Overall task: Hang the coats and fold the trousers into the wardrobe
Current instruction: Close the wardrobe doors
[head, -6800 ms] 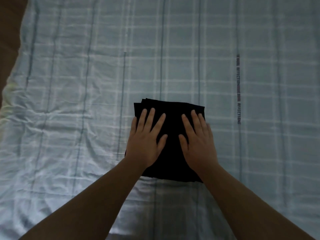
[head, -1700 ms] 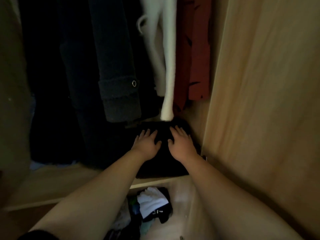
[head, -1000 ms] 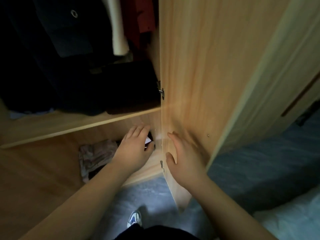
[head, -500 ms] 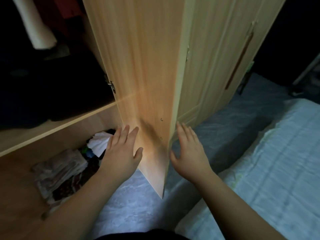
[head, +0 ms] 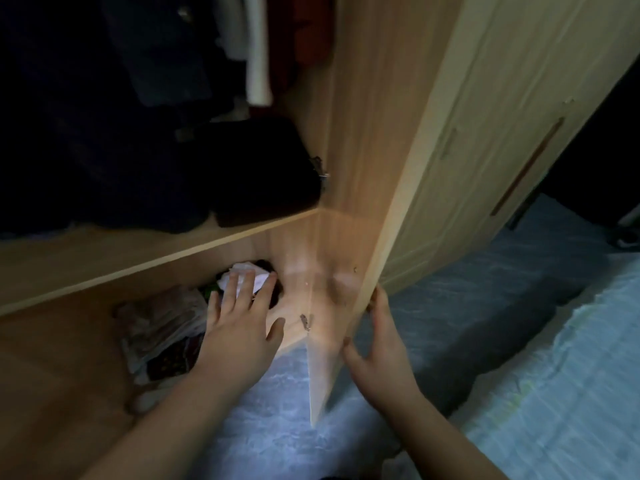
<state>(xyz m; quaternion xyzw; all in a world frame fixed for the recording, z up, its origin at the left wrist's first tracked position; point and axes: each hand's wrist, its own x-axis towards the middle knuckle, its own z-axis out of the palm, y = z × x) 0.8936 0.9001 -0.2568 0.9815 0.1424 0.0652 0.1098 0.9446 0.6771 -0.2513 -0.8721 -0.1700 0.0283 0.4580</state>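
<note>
On the wardrobe's upper shelf (head: 104,258), at the left of the view, dark coats (head: 114,109) hang down into shadow, with a white garment (head: 258,53) and a red one (head: 308,29) beside them toward the right wall. Under the white garment the folded black trousers (head: 256,168) lie flat on the shelf, tucked into the right-hand corner, their long axis running front to back and their near folded edge set just back from the shelf lip. Below the shelf, the lower compartment holds a loose heap of patterned cloth (head: 162,327) and a crumpled white piece (head: 244,277).

The left hand (head: 239,327) hovers in front of that heap, fingers spread and nearly straight, holding nothing. Right of it the open door (head: 367,168) stands edge-on, its lower corner hanging above the pale floor (head: 263,417). The right hand (head: 381,344) is at the door's outer edge, fingers lightly curled round it and thumb on the inner side. Farther right come the closed door (head: 502,133) with its long handle (head: 526,168), a strip of floor, and the bed edge (head: 561,393).
</note>
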